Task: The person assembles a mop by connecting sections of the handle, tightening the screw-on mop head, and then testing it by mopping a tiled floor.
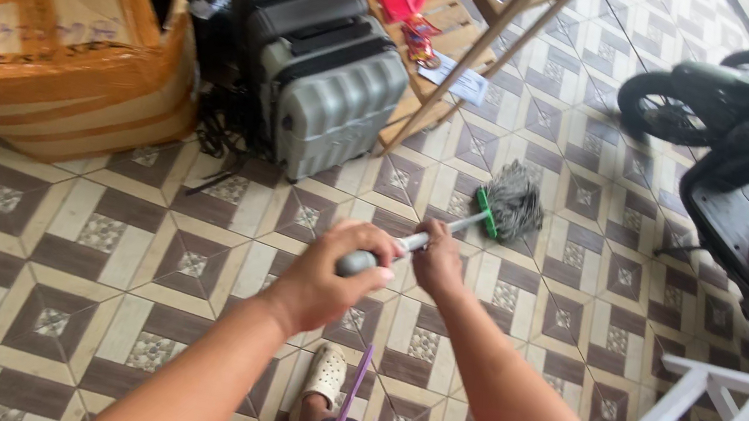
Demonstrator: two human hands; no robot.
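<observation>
At the centre of the frame, the left hand (328,279) is closed around the grey end of the mop handle (409,244), and the right hand (437,260) grips it further along. The grey mop head (515,200) rests on the patterned tiled floor (87,233) just right of the grey suitcase (322,70).

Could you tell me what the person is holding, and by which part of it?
A mop: the left hand grips the top end of its handle, and the right hand grips the handle just below, fingers wrapped around.
</observation>
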